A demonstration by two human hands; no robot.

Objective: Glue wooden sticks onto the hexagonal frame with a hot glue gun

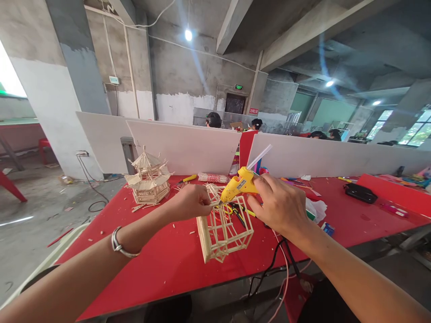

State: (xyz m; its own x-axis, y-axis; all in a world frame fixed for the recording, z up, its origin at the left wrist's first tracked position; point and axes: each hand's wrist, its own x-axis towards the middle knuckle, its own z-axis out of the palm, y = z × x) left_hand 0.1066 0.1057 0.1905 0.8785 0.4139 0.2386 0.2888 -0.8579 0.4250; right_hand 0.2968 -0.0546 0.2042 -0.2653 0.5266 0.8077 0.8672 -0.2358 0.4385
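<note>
My right hand (pixel 279 204) grips a yellow hot glue gun (pixel 239 183) with a clear glue stick poking out of its back. The gun's nozzle points left at a thin wooden stick pinched in my left hand (pixel 190 202). Right below both hands a hexagonal frame of wooden sticks (pixel 224 231) stands on the red table (pixel 161 264). My left wrist wears a silver bracelet (pixel 120 246). The glue gun's cord (pixel 276 260) trails off the table's near edge.
A finished stick pagoda (pixel 148 178) stands at the table's far left. White divider boards (pixel 185 146) line the back edge. Loose sticks, pliers (pixel 237 211), a yellow knife (pixel 188 178) and a black pouch (pixel 359 193) lie around. Other people sit behind the boards.
</note>
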